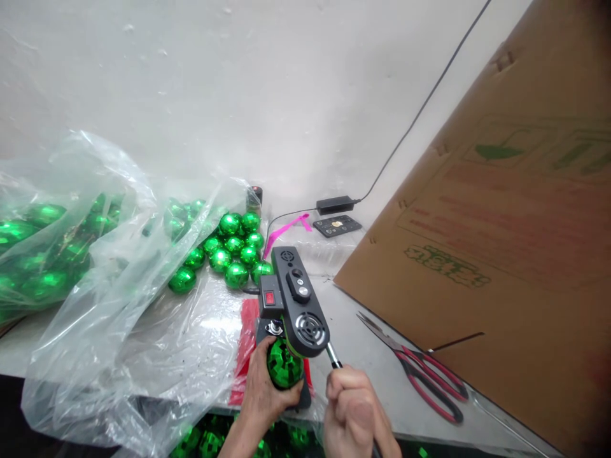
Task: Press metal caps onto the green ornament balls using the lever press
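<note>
My left hand (pixel 258 385) is wrapped round a shiny green faceted bauble (pixel 285 364), its thumb and fingers on either side. The bauble sits at the front of a small black bench machine (pixel 298 289), beside and partly under its rounded head. My right hand (pixel 356 407) is closed in a fist round the grip of the machine's metal lever (pixel 334 356); most of the grip is hidden by the fingers. A red rocker switch (pixel 270 298) is on the machine's side box. Red plastic sheeting (pixel 245 343) lies under the machine.
Loose green baubles (pixel 233 245) and a clear plastic bag (pixel 109 299) of more lie left. Red-handled scissors (pixel 429 375) rest by a large cardboard box (pixel 477 222) at right. A power adapter (pixel 335 204), a black card-like panel (pixel 337 226) and pink ribbon (pixel 286 230) lie behind.
</note>
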Demonstrator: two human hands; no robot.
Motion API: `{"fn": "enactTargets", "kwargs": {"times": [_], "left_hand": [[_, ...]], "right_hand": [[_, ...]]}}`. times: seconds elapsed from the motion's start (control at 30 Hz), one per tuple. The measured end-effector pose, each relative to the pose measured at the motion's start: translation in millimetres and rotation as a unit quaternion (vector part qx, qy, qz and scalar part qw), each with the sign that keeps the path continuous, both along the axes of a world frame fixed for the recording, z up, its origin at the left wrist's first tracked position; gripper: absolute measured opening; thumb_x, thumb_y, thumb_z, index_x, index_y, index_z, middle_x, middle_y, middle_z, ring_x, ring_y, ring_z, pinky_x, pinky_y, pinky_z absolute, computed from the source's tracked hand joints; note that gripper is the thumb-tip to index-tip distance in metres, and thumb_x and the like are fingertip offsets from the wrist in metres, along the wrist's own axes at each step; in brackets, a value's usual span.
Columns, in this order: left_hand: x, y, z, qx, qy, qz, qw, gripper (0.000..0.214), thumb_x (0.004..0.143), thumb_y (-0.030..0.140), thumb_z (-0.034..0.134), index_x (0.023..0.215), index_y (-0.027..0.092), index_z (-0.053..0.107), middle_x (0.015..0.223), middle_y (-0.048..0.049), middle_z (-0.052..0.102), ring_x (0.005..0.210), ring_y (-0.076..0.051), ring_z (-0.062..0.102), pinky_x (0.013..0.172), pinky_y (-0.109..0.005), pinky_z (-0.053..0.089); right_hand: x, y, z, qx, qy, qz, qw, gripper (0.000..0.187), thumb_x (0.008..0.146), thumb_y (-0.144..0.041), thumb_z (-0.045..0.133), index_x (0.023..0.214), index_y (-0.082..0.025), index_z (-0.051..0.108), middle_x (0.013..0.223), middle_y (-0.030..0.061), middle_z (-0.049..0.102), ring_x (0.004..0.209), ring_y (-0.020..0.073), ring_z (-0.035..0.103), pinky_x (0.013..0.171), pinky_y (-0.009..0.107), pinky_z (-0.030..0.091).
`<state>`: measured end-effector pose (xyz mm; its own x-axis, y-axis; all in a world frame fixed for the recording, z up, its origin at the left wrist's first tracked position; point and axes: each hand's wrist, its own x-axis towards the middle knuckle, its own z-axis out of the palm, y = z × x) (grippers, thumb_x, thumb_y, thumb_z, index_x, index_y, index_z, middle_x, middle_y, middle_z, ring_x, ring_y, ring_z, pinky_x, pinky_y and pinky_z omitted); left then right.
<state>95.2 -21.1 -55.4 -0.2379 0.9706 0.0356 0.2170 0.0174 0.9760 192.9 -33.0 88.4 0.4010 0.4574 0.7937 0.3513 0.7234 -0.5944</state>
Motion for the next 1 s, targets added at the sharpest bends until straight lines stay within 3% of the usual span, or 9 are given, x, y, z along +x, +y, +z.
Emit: {"fn": "enactTargets", "kwargs": {"times": [0.23,0.47,0.63,0.73,0.9,1.0], "left_hand": [[-1.1,0.4,2.9,0.002,0.022,-0.009,1.000,0.082,0.060,0.040,0.088,0.135,0.016,0.064,0.133,-0.0200,0.077,0.131,-0.047,0.073,0.120,-0.067,0.055],[-1.8,-0.8,-4.8,0.010,0.065,-0.025,0.998,0.080,0.067,0.044,0.083,0.138,0.014,0.062,0.135,-0.0212,0.077,0.131,-0.044,0.075,0.117,-0.066,0.058],[2.1,0.8,-11.6,0.037,0.076,0.002,0.996,0.079,0.066,0.041,0.083,0.138,0.016,0.062,0.134,-0.0194,0.078,0.130,-0.044,0.075,0.116,-0.065,0.059],[1.2,4.1,-7.8,0.021,0.063,-0.014,0.998,0.081,0.064,0.039,0.085,0.139,0.016,0.062,0.136,-0.0198,0.076,0.133,-0.044,0.073,0.119,-0.065,0.057],[-15.5,-8.0,-2.7,-0.006,0.045,-0.048,0.998,0.088,0.063,0.036,0.089,0.144,0.016,0.061,0.142,-0.0213,0.074,0.135,-0.045,0.072,0.122,-0.067,0.055],[-35.3,-26.6,-3.6,0.011,0.100,-0.074,0.992,0.098,0.061,0.043,0.097,0.152,0.030,0.063,0.140,-0.0151,0.077,0.131,-0.049,0.074,0.108,-0.066,0.066]], "right_hand": [[-2.2,0.6,-7.0,-0.002,0.011,-0.016,1.000,0.049,0.117,-0.022,0.044,0.067,-0.022,0.043,0.067,-0.0050,0.050,0.055,0.0090,0.045,0.052,0.026,0.035],[-4.4,4.0,-35.1,0.025,0.002,-0.022,0.999,0.051,0.119,-0.024,0.041,0.068,-0.022,0.044,0.070,-0.0060,0.050,0.058,0.0084,0.048,0.062,0.027,0.045],[5.4,4.3,-48.2,0.044,-0.042,0.011,0.998,0.053,0.119,-0.030,0.044,0.067,-0.021,0.048,0.070,-0.0043,0.054,0.058,0.0096,0.051,0.058,0.027,0.044],[12.2,0.6,-28.0,0.003,-0.026,0.022,0.999,0.048,0.117,-0.022,0.047,0.069,-0.021,0.048,0.070,-0.0027,0.056,0.060,0.0107,0.053,0.058,0.027,0.042],[8.7,-0.3,29.0,-0.053,0.022,0.059,0.997,0.046,0.113,-0.018,0.055,0.068,-0.021,0.049,0.061,-0.0039,0.048,0.058,0.0114,0.053,0.057,0.027,0.038],[0.4,-5.7,43.9,-0.108,0.053,0.015,0.993,0.050,0.114,-0.028,0.057,0.065,-0.022,0.051,0.060,-0.0025,0.050,0.051,0.0114,0.048,0.051,0.030,0.032]]}}
